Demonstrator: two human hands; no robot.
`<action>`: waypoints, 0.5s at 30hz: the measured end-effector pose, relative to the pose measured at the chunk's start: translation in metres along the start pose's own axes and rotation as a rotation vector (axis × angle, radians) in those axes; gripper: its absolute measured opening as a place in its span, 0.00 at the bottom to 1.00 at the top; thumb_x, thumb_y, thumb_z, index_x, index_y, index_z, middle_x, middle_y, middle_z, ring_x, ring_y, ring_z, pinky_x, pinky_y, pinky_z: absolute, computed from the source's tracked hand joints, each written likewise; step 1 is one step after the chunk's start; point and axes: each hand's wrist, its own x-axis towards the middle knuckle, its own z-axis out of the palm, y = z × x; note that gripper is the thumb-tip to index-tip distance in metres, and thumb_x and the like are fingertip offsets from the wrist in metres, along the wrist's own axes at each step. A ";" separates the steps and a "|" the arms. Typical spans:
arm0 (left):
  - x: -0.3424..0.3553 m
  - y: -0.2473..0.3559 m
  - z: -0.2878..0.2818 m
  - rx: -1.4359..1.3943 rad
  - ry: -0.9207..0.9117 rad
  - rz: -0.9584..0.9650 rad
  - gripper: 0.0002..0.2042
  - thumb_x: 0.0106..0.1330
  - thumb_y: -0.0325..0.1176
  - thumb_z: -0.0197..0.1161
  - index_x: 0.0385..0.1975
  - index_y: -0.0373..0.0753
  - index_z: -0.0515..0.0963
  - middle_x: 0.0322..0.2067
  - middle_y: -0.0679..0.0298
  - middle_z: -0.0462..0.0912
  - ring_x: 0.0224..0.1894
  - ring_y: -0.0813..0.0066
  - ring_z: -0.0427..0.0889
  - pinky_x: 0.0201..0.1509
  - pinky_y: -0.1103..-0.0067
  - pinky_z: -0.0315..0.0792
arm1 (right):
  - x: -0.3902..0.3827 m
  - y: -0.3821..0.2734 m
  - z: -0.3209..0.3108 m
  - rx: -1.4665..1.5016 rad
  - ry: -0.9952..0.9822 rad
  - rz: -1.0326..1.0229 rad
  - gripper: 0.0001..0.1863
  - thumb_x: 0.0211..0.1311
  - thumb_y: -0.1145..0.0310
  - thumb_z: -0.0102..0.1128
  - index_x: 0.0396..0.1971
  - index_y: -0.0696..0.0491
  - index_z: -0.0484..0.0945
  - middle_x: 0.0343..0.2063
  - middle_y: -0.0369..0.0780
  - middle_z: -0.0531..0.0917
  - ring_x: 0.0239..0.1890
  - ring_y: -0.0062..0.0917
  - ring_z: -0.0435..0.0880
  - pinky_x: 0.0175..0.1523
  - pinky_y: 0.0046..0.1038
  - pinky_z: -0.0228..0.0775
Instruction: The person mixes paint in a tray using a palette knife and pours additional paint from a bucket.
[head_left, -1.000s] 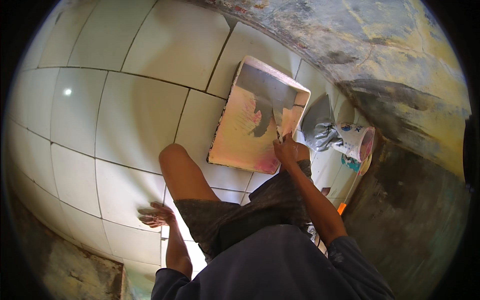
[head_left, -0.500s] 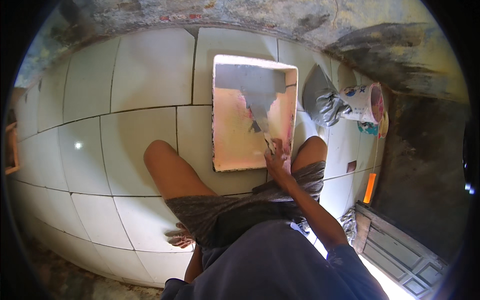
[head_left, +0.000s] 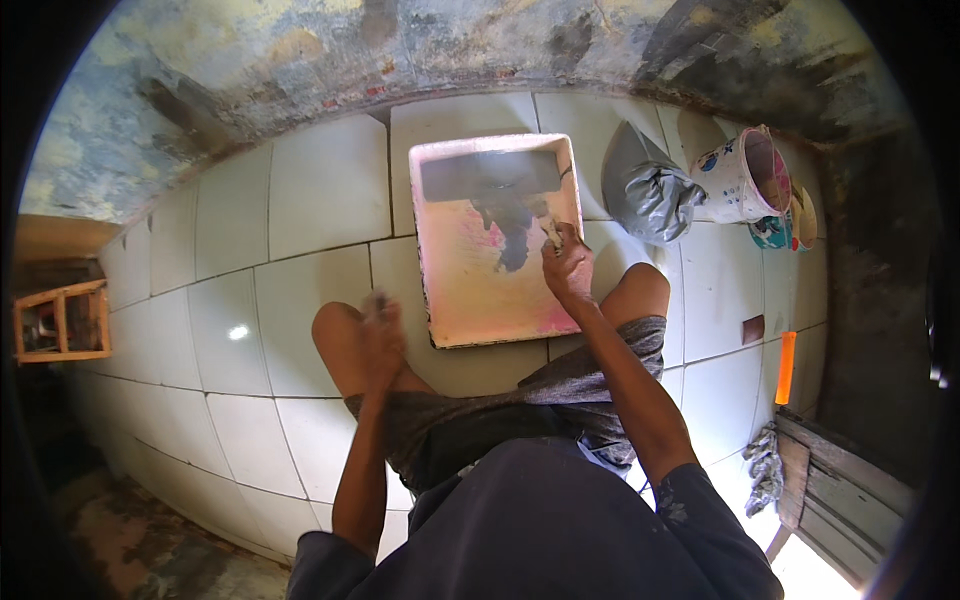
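A shallow pale tray (head_left: 425, 285) lies on the floor between my knees, with grey paint or filler pooled along its far end and grey smears across its pinkish bottom. My right hand (head_left: 569, 262) is closed around the pale handle of what looks like a putty knife (head_left: 549, 228), over the tray's right side. The tool's far end points into the grey smear and is hard to make out. My left hand (head_left: 379, 335) hovers at my left knee, left of the tray; motion smears its fingers.
Right of the tray sits a crumpled grey plastic bag (head_left: 655, 195) beside a white patterned bucket (head_left: 742, 180). An orange handle (head_left: 786, 367) lies farther right, near a wooden panel (head_left: 840, 490). A stained wall (head_left: 300, 60) runs along the back. A wooden frame (head_left: 62, 322) is at far left.
My left hand has come up from beside my left thigh to my knee. My right hand has moved farther up the tray with the tool. The view has shifted.
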 end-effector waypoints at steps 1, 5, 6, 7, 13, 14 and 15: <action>0.009 0.030 0.015 0.061 -0.162 -0.117 0.25 0.70 0.47 0.43 0.52 0.29 0.68 0.42 0.47 0.77 0.45 0.62 0.77 0.51 0.73 0.68 | 0.003 0.009 -0.003 0.016 0.015 0.030 0.16 0.52 0.71 0.54 0.42 0.57 0.72 0.33 0.55 0.79 0.36 0.49 0.79 0.43 0.41 0.71; 0.048 -0.067 0.092 -0.423 -0.181 -0.168 0.32 0.70 0.56 0.35 0.54 0.28 0.66 0.44 0.47 0.77 0.45 0.61 0.77 0.50 0.72 0.68 | 0.004 -0.006 0.013 -0.028 -0.033 0.121 0.22 0.53 0.71 0.53 0.50 0.59 0.70 0.34 0.56 0.78 0.36 0.50 0.78 0.43 0.43 0.71; 0.047 -0.071 0.098 -0.458 -0.180 -0.172 0.33 0.70 0.57 0.34 0.54 0.28 0.67 0.45 0.47 0.77 0.46 0.61 0.76 0.51 0.72 0.68 | 0.000 0.001 0.022 -0.034 -0.038 0.105 0.23 0.53 0.71 0.53 0.51 0.58 0.69 0.34 0.56 0.78 0.36 0.51 0.78 0.43 0.43 0.71; 0.047 -0.066 0.103 -0.499 -0.187 -0.173 0.34 0.70 0.58 0.33 0.54 0.28 0.67 0.45 0.48 0.77 0.46 0.60 0.76 0.51 0.72 0.68 | -0.002 0.008 0.028 -0.049 -0.037 0.090 0.24 0.53 0.70 0.53 0.52 0.58 0.69 0.34 0.56 0.78 0.36 0.51 0.78 0.43 0.43 0.71; 0.041 -0.045 0.100 -0.505 -0.160 -0.158 0.36 0.69 0.59 0.33 0.49 0.26 0.72 0.42 0.49 0.79 0.44 0.60 0.77 0.50 0.72 0.68 | -0.002 -0.008 0.045 0.189 -0.135 -0.003 0.15 0.53 0.69 0.55 0.42 0.57 0.71 0.33 0.55 0.79 0.37 0.49 0.79 0.41 0.43 0.72; 0.041 -0.045 0.096 -0.499 -0.160 -0.185 0.36 0.69 0.60 0.33 0.48 0.26 0.72 0.41 0.49 0.79 0.44 0.61 0.77 0.50 0.72 0.68 | 0.000 -0.013 0.044 0.216 -0.152 -0.066 0.15 0.53 0.69 0.55 0.41 0.56 0.71 0.33 0.55 0.79 0.37 0.49 0.79 0.41 0.44 0.72; 0.041 -0.039 0.095 -0.499 -0.170 -0.211 0.37 0.69 0.60 0.34 0.48 0.26 0.72 0.40 0.49 0.79 0.43 0.62 0.77 0.49 0.72 0.68 | 0.002 -0.012 0.043 0.163 -0.123 -0.037 0.15 0.53 0.69 0.55 0.42 0.56 0.71 0.33 0.54 0.79 0.37 0.50 0.79 0.41 0.44 0.71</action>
